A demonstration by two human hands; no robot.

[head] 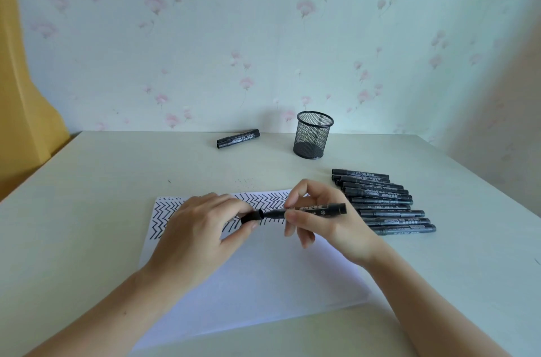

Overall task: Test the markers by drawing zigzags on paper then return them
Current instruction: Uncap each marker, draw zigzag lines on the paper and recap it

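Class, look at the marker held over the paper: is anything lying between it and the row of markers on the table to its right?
Nothing visible does. The marker is held in the right hand, with the left hand at its cap. The row of markers lies just past the right hand, and only bare table shows around them.

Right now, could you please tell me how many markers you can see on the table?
12: one held in both hands over the paper, two side by side near the far edge, and nine in a row on the right; overlapping ones may hide more.
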